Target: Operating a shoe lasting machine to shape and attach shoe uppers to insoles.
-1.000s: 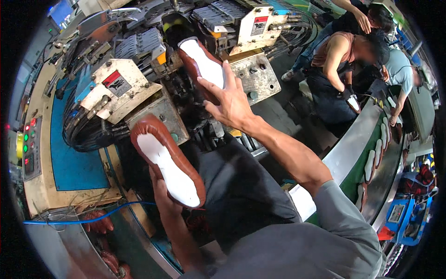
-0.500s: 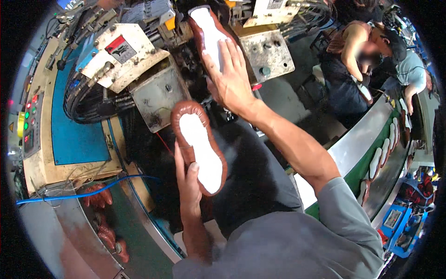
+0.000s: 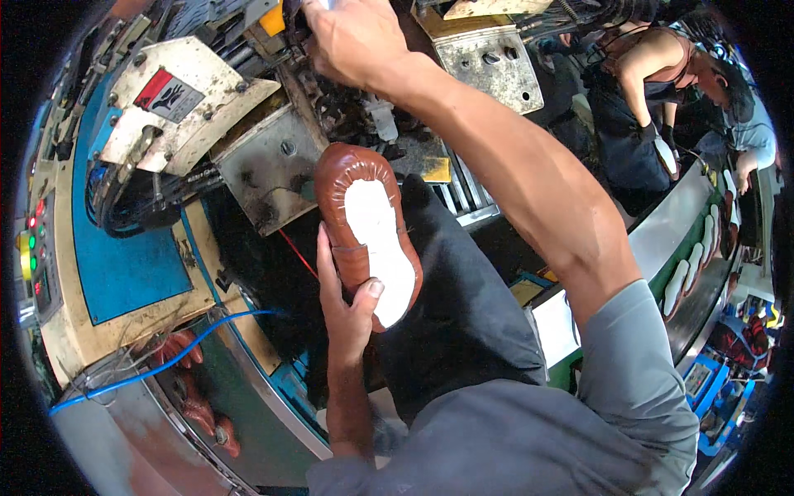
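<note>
Left hand [image 3: 346,318] grips a brown shoe [image 3: 376,236], fingers along its left side and thumb pressed on the white bottom [image 3: 370,211]; bottom faces up, pleated end toward the machine [image 3: 265,169], other end toward the person's body; shoe is above the dark trousers [image 3: 463,306], just in front of the machine, at about mid-view. Right hand [image 3: 351,41] is at the machine, at the upper edge of view; fingers are bent and partly cut off; a small pale patch shows beside them; cannot tell whether this hand grips anything. Right forearm [image 3: 529,174] crosses above the machine's front, bare up to a grey sleeve [image 3: 633,355].

Surroundings: light guard [image 3: 124,91] with a red and grey sticker [image 3: 169,95] on the machine's left part; yellow block [image 3: 437,169] right of the shoe; at far left, a button panel [image 3: 40,256] and a blue sheet [image 3: 124,256]; blue hose [image 3: 178,355] runs above a trough [image 3: 273,438] in which brown pieces [image 3: 197,409] lie; at right, a row of white-bottomed shoes [image 3: 695,260] on a conveyor [image 3: 699,318]; beyond it, a co-worker [image 3: 653,74] with dark gloves holds another shoe [image 3: 664,155].
</note>
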`<state>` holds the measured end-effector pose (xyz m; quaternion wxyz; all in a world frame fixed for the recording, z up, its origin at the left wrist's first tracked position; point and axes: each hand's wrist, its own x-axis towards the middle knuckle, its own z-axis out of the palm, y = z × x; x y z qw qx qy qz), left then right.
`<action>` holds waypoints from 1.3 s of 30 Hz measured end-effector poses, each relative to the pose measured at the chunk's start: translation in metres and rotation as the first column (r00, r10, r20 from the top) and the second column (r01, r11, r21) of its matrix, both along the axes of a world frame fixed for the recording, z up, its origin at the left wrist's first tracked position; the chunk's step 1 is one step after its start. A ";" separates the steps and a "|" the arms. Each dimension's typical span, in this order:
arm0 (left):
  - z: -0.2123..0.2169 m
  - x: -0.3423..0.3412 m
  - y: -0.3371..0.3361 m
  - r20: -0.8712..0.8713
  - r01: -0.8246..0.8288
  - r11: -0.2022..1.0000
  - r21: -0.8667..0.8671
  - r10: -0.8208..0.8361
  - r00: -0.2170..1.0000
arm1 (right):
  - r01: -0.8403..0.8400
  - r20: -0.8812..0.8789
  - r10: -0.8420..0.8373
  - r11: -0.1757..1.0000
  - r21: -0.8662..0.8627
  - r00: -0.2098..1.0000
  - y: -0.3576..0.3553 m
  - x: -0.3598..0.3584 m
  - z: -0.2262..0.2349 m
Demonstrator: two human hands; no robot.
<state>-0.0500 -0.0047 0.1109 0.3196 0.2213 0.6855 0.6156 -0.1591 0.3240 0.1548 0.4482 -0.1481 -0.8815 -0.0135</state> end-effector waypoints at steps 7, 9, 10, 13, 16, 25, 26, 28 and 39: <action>-0.022 -0.007 0.013 0.253 -0.020 0.994 0.110 -0.009 0.968 | 0.017 -0.082 -0.013 0.998 0.054 0.997 -0.002 0.001 0.017; -0.024 -0.008 0.018 0.282 -0.026 0.983 0.182 -0.027 0.959 | 0.019 -0.115 -0.010 0.997 0.079 0.993 0.001 0.003 0.025; -0.022 -0.008 0.020 0.279 -0.023 0.982 0.186 -0.030 0.960 | 0.026 -0.107 -0.016 0.995 0.094 0.994 0.003 0.004 0.028; -0.013 -0.009 0.023 0.153 -0.030 0.990 0.137 0.009 0.988 | -0.003 -0.052 0.009 0.994 0.108 0.999 0.008 0.008 0.035; -0.013 -0.010 0.007 -0.391 -0.085 0.993 -0.078 0.048 0.919 | -0.163 -0.020 0.164 0.986 0.013 0.986 -0.002 0.032 0.032; -0.061 -0.036 -0.133 -0.973 -0.331 0.943 0.019 0.094 0.212 | 0.071 0.302 0.260 0.640 -0.765 0.917 -0.106 0.245 -0.148; -0.065 -0.031 -0.155 -0.966 -0.390 0.919 -0.048 0.056 0.252 | 0.152 0.338 0.264 0.539 -0.829 0.904 -0.117 0.261 -0.162; -0.076 -0.021 -0.193 -0.873 -0.499 0.836 -0.227 0.053 0.486 | 0.295 0.428 0.270 0.419 -0.859 0.862 -0.132 0.296 -0.181; -0.152 -0.005 -0.521 -0.776 -0.778 -0.060 -0.626 0.149 0.613 | 0.419 0.525 0.386 0.329 -0.846 0.758 -0.124 0.394 -0.217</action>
